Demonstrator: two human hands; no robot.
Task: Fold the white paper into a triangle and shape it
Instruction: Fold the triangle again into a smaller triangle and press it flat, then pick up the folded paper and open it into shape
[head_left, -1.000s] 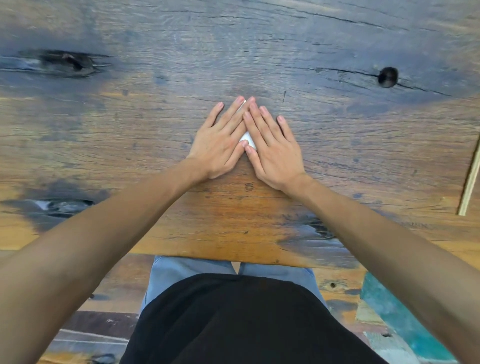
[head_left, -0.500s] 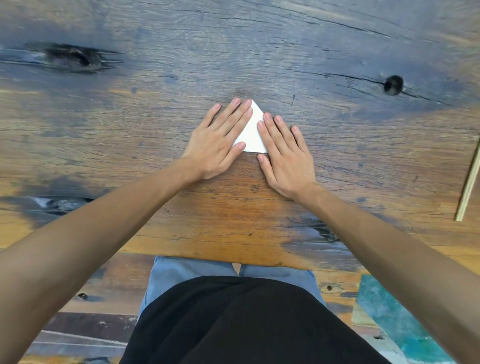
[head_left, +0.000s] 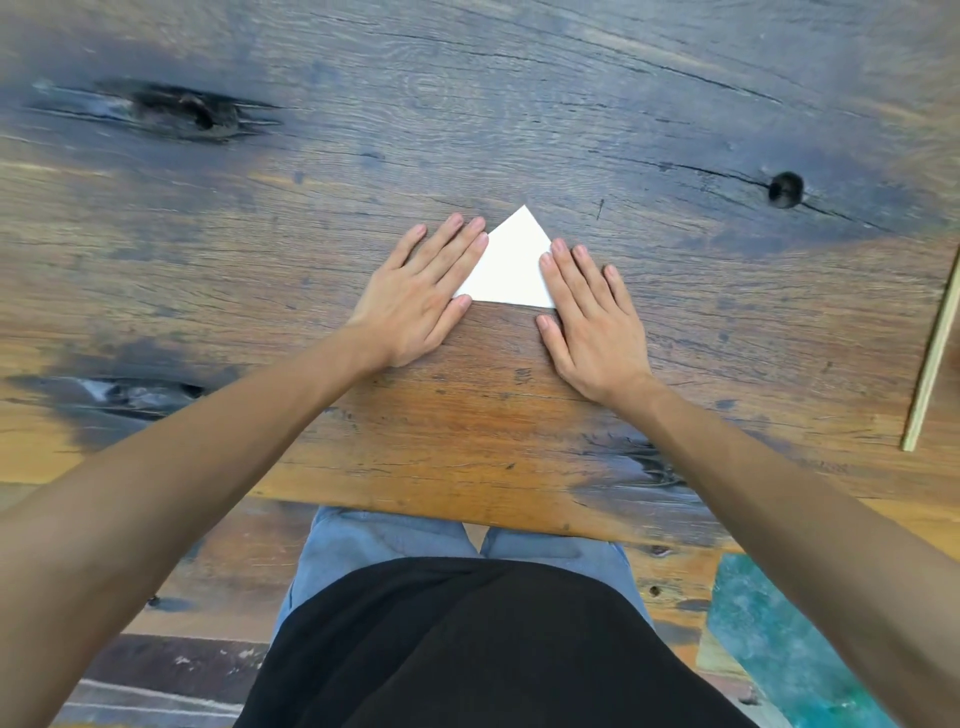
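Observation:
The white paper (head_left: 511, 265) lies flat on the wooden table (head_left: 467, 130) as a folded triangle, its tip pointing away from me. My left hand (head_left: 421, 293) rests palm down along the triangle's left edge and covers its left corner. My right hand (head_left: 589, 317) lies palm down along the right edge, fingertips touching the paper and the right corner under it. Both hands are flat with fingers stretched out; neither grips the paper.
A thin pale wooden stick (head_left: 932, 358) lies at the table's right edge. Dark knots and cracks mark the tabletop, with a round hole (head_left: 785, 189) at the far right. The table's near edge runs just above my lap.
My hands have slid apart, left one to the left and right one to the right, uncovering most of the folded triangle that was hidden under them a second ago.

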